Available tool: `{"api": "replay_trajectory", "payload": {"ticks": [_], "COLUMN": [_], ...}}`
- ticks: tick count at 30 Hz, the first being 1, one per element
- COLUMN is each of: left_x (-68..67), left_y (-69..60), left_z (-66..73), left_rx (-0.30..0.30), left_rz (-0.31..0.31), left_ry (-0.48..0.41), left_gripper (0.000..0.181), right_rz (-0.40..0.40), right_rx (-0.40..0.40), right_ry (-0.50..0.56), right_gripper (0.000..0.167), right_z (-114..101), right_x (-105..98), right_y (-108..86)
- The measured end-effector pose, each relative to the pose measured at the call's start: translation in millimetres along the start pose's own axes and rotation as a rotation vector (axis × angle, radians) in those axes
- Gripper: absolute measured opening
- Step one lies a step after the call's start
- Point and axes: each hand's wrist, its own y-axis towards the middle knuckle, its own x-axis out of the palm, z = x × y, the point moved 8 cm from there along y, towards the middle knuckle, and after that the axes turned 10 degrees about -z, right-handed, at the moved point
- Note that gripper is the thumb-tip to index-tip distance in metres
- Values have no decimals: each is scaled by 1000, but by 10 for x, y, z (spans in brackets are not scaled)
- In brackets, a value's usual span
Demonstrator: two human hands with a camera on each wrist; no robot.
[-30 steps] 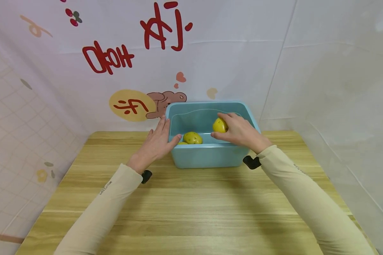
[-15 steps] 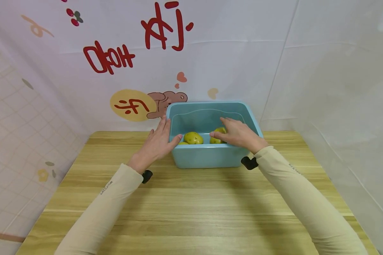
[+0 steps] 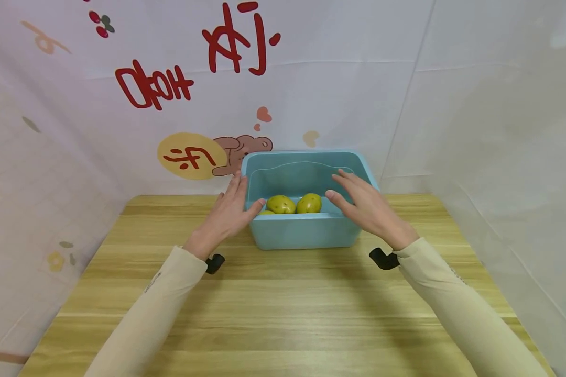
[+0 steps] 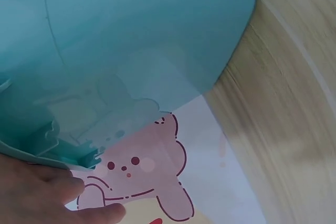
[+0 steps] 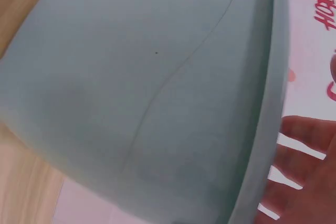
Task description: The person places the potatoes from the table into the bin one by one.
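A light blue plastic bin (image 3: 306,233) stands on the wooden table against the back sheet. Inside it lie two yellow-green potatoes, a left potato (image 3: 280,204) and a right potato (image 3: 308,203). Part of a third yellow piece (image 3: 266,212) shows behind the front wall, mostly hidden. My left hand (image 3: 226,212) rests at the bin's left rim, fingers extended and thumb over the front left corner. Above the bin's right side hovers my right hand (image 3: 371,210), fingers spread and holding nothing. The right wrist view shows its fingers (image 5: 302,158) beyond the bin's rim.
The wooden tabletop (image 3: 297,309) stretches in front of the bin. A white printed sheet (image 3: 339,94) hangs right behind it, with a bear print (image 4: 136,166) near the left rim. More white sheeting (image 3: 490,173) borders the table at the right.
My right hand has lowered a potato into the bin, let go of it, and drawn back up and right. My left hand stays at the left rim.
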Motion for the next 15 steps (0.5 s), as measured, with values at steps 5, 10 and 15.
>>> {"api": "replay_trajectory", "payload": {"ticks": [5,10,15], "left_x": [-50,-95,-60], "left_y": [-81,-181,-324], "left_z": [2,19,-19], "left_rx": [42,101,116], "left_rz": [62,145,185], "left_ry": [-17,-21,1], "left_gripper": [92,93,93], "right_rz": [72,152,206], "right_rx": [-43,-71,-80], "right_ry": [47,52,48], "right_gripper": [68,65,65], "right_z": [-37,-57,-41], "right_x": [-41,-74,-76], "right_y": [-249,-488,-718]}}
